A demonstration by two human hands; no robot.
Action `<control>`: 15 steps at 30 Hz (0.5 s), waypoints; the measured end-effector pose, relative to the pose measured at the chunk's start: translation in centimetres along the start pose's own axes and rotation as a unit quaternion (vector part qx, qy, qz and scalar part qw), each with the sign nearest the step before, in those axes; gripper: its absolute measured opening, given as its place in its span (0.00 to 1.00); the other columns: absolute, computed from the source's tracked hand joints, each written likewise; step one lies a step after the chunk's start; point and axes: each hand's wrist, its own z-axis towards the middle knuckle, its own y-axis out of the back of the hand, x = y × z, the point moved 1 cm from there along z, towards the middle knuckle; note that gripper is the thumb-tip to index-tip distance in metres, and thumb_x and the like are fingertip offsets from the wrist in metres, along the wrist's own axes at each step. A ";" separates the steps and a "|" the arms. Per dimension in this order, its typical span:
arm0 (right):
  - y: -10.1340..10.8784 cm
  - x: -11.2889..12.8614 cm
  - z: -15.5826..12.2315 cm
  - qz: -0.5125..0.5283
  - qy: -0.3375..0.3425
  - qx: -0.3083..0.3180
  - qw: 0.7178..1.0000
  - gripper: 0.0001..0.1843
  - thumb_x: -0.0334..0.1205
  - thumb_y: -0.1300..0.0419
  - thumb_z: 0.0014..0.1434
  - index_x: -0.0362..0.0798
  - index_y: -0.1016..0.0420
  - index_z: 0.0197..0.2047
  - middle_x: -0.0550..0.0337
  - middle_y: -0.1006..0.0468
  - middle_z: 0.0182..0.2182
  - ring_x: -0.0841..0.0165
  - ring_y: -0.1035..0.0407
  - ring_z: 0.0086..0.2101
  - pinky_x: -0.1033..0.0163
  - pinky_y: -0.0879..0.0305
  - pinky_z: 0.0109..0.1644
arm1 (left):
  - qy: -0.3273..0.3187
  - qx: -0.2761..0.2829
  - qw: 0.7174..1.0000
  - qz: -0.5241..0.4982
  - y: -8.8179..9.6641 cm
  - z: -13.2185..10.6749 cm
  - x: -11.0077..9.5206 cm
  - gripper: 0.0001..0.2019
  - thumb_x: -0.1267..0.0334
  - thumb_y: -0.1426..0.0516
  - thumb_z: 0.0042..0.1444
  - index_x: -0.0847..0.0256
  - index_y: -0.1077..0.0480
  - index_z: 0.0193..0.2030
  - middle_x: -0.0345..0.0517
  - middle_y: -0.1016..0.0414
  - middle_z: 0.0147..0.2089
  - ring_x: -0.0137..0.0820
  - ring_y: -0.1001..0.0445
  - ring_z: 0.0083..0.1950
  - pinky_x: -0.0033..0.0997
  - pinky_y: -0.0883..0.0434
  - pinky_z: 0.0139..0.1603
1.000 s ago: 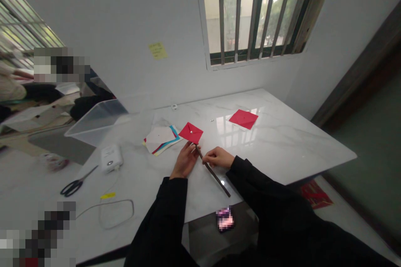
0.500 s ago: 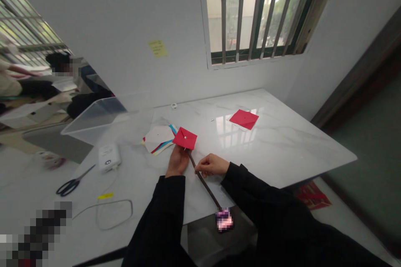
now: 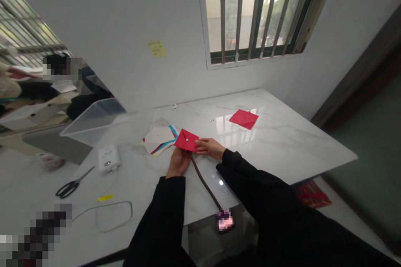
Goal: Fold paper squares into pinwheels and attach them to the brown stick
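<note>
A red folded paper square (image 3: 186, 140) with a silver pin in its middle sits on top of a thin dark stick (image 3: 205, 184). My left hand (image 3: 177, 162) is wrapped round the stick just under the paper. My right hand (image 3: 209, 147) pinches the paper's right corner. The stick slants down to the right, toward the white marble table's (image 3: 282, 146) near edge.
A stack of coloured paper sheets (image 3: 159, 139) lies just left of the red square. A second red folded square (image 3: 244, 119) lies farther right. A clear plastic bin (image 3: 90, 122), a white device (image 3: 108, 158), scissors (image 3: 72, 183) and a cable loop (image 3: 114, 215) lie to the left. Other people sit far left.
My right hand slid off the stick and moved up to the red paper's corner. The paper and stick shifted slightly left and toward me, with my left hand staying beneath the paper.
</note>
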 end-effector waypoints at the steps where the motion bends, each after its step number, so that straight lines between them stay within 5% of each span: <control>1: -0.1 -0.1 0.4 0.015 0.001 0.018 1.000 0.15 0.43 0.30 0.58 0.43 0.24 0.44 0.52 0.19 0.39 0.71 0.23 0.34 0.66 0.23 0.42 | -0.003 0.009 1.000 0.003 0.1 0.0 0.0 0.12 0.64 0.38 0.58 0.63 0.24 0.48 0.47 0.19 0.41 0.33 0.21 0.41 0.30 0.25 0.44; 15: 0.4 -0.6 0.2 0.047 -0.005 -0.009 0.999 0.14 0.37 0.29 0.54 0.43 0.22 0.44 0.55 0.18 0.36 0.72 0.23 0.31 0.68 0.26 0.38 | -0.026 0.025 0.997 0.067 -0.1 -0.5 0.6 0.13 0.61 0.33 0.51 0.65 0.22 0.42 0.52 0.18 0.44 0.41 0.21 0.46 0.35 0.25 0.46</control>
